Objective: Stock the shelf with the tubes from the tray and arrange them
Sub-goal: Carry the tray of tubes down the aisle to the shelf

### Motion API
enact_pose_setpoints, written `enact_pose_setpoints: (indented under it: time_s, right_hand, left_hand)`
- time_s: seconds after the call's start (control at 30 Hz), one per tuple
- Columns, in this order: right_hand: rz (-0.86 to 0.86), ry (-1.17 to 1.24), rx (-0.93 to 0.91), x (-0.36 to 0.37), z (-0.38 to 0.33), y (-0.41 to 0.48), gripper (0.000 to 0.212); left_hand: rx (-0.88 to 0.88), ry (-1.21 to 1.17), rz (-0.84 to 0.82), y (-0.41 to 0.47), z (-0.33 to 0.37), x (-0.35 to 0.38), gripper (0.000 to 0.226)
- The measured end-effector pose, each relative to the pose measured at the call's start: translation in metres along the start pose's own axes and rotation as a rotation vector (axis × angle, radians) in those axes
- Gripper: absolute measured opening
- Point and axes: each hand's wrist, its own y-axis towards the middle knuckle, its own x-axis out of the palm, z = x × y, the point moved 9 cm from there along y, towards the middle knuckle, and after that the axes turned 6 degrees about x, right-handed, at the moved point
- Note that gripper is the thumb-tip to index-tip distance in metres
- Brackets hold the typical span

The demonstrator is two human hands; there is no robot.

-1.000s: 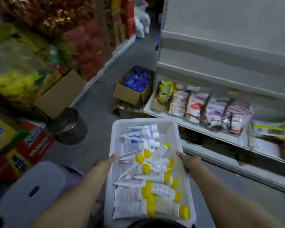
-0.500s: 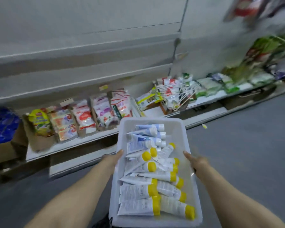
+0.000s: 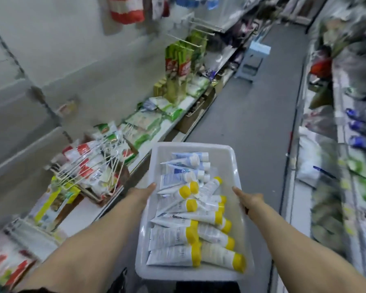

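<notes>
I carry a white plastic tray (image 3: 233, 157) in front of me above the aisle floor. Inside lie several white tubes with yellow caps (image 3: 178, 237) at the near end and several white-and-blue tubes with white caps (image 3: 184, 166) at the far end. My left hand (image 3: 143, 192) grips the tray's left rim, thumb on the edge. My right hand (image 3: 249, 200) grips the right rim the same way. The fingers under the tray are hidden.
A low white shelf (image 3: 156, 142) with packaged goods and a wire rack (image 3: 93, 163) runs along my left. Stocked shelves (image 3: 334, 166) line the right. The grey aisle floor (image 3: 252, 106) stretches ahead to a light blue stool (image 3: 253, 58).
My view has swung to the right, from facing the low shelf to looking down the aisle. The tray stays held in both hands in the same way.
</notes>
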Motion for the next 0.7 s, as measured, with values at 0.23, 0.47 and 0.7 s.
enact_pose_setpoints:
  time_s: [0.23, 0.47, 0.7]
  right_hand:
    - [0.045, 0.002, 0.007, -0.066, -0.127, 0.127, 0.081]
    - [0.044, 0.05, 0.053, -0.137, -0.256, 0.249, 0.107]
    - [0.094, 0.072, 0.061, -0.181, -0.394, 0.359, 0.098]
  left_hand:
    - [0.021, 0.13, -0.062, 0.03, 0.197, 0.164, 0.106]
    - [0.04, 0.141, -0.091, 0.085, 0.35, 0.312, 0.078]
    - [0.016, 0.168, -0.138, 0.253, 0.457, 0.444, 0.125]
